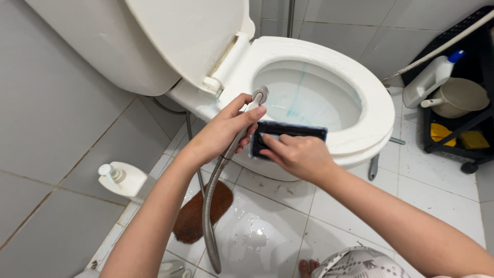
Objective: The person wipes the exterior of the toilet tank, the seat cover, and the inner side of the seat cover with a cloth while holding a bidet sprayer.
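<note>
A white bottle (122, 178) with a pump top lies on its side at my left, against the grey wall (46, 128). Just beside it a brown patch (201, 211) marks the wet white floor (267, 226). Off to my right stands a black rack (453, 139). On it a white bottle with a blue cap (431, 77) lies tilted, touching a cream pot (458, 97). Below those I see something yellow (441, 132), too hidden to tell what. A pale hose (437, 49) runs slantwise over the rack. A grey pipe (373, 166) shows low at the floor, near the rack's wheel (469, 167).
</note>
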